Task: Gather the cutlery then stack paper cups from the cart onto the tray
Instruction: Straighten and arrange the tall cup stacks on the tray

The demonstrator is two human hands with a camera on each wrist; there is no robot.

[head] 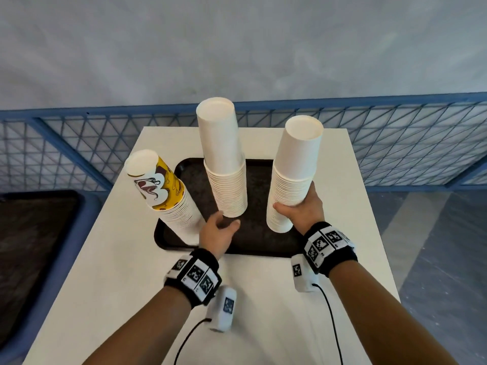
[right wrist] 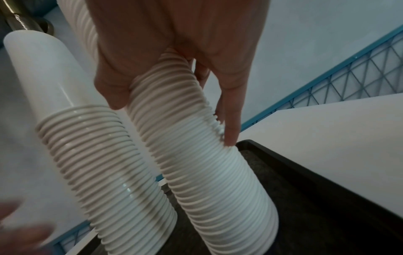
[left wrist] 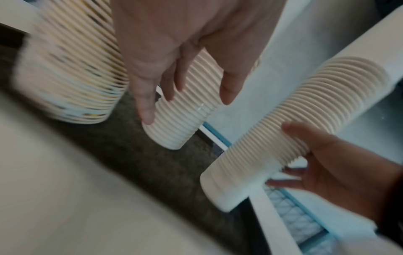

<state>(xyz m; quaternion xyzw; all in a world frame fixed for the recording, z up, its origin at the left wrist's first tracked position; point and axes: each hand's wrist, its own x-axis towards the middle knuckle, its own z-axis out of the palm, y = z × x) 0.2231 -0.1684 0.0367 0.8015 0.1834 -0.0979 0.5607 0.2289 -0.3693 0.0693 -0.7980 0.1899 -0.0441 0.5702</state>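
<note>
Stacked white cups [head: 292, 177], light, tall and tippy, are gripped low by the right hand [head: 303, 206]; the left hand [head: 218, 230] is held open alongside.

My right hand [right wrist: 174, 51] wrapped round a white cup stack [right wrist: 209, 163] over the dark tray [right wrist: 316, 198], second stack [right wrist: 104, 163] just beside, blue mesh fence [right wrist: 348, 74] behind
</note>
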